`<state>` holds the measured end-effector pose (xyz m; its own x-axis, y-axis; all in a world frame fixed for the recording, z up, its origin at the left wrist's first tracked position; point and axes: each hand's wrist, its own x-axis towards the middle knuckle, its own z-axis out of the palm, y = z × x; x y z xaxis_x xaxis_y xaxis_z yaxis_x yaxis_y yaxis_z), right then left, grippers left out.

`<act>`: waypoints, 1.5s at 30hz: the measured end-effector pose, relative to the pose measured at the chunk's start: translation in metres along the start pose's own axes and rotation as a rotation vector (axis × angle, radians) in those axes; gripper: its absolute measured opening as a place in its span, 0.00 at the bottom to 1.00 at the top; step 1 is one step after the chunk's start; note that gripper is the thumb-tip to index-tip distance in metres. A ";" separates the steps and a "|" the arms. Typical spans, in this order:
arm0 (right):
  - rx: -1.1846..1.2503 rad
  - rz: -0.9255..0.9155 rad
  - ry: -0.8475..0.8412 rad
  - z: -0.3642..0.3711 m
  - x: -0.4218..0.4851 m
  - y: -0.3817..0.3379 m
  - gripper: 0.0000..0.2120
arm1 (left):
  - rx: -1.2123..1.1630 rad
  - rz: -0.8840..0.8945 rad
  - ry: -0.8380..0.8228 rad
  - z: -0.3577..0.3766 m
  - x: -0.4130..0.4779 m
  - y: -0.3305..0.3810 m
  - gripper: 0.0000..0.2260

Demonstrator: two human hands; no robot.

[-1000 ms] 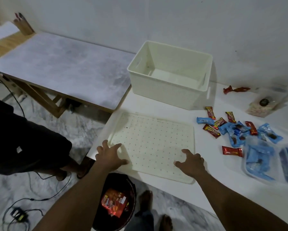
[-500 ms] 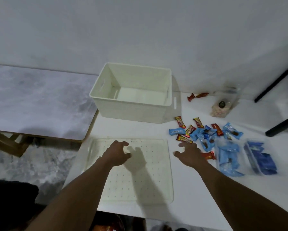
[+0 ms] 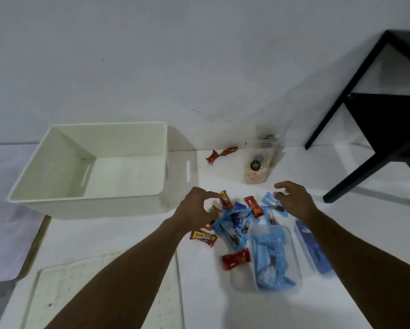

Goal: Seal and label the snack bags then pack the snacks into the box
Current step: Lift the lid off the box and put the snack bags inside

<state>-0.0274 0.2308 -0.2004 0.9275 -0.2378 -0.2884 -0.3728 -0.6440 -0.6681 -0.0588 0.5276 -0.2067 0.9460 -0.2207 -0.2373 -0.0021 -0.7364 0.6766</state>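
Note:
A pile of small red and blue wrapped snacks (image 3: 237,219) lies on the white table, right of the empty white box (image 3: 56,200). My left hand (image 3: 194,211) hovers over the pile's left side, fingers loosely curled beside a red snack (image 3: 225,199), holding nothing I can see. My right hand (image 3: 293,201) is spread above a blue snack (image 3: 271,200) at the pile's right. Two clear bags filled with blue snacks, one (image 3: 272,255) and the other (image 3: 314,254), lie in front of the pile. Single red snacks lie at the near side (image 3: 236,258) and at the left (image 3: 202,237).
The perforated white lid (image 3: 99,295) lies flat at the near left under my left forearm. A clear bag of pale candy (image 3: 258,168) and two red wrappers (image 3: 220,154) sit by the wall. A black table frame (image 3: 365,96) stands at the right.
Both hands left the perforated lid and moved forward and right to the snack pile. My view swung right and closer to the box and snacks.

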 end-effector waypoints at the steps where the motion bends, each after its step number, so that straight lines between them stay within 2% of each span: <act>1: 0.013 0.002 -0.010 -0.006 0.013 0.003 0.08 | 0.022 0.009 -0.008 0.004 0.013 0.005 0.25; 4: 0.057 -0.002 -0.029 -0.028 0.068 0.022 0.09 | 0.024 -0.020 -0.020 0.027 0.072 0.028 0.30; 9: 0.067 -0.029 -0.153 -0.042 0.145 0.037 0.11 | 0.167 0.046 0.012 0.066 0.141 0.052 0.27; 14: 0.174 -0.093 -0.221 -0.029 0.194 0.030 0.14 | 0.092 -0.054 0.005 0.089 0.183 0.058 0.34; 18: 0.232 -0.098 -0.178 -0.012 0.209 0.024 0.11 | 0.038 -0.046 0.004 0.096 0.205 0.060 0.33; 26: 0.310 -0.067 -0.150 0.010 0.209 0.019 0.10 | -0.010 -0.081 0.114 0.104 0.208 0.058 0.21; 31: 0.260 -0.123 -0.083 0.017 0.208 0.010 0.13 | -0.028 -0.093 0.168 0.089 0.195 0.043 0.22; 37: 0.239 -0.164 -0.027 0.030 0.198 0.002 0.11 | -0.082 -0.117 0.252 0.061 0.174 0.020 0.23; 45: 0.149 -0.259 0.034 0.030 0.175 -0.032 0.16 | -0.126 -0.099 0.342 0.013 0.147 0.016 0.21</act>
<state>0.1461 0.2317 -0.2499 0.9917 -0.1049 -0.0738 -0.1210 -0.5734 -0.8103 0.0761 0.4748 -0.2398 0.9932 0.0896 -0.0740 0.1147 -0.6544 0.7474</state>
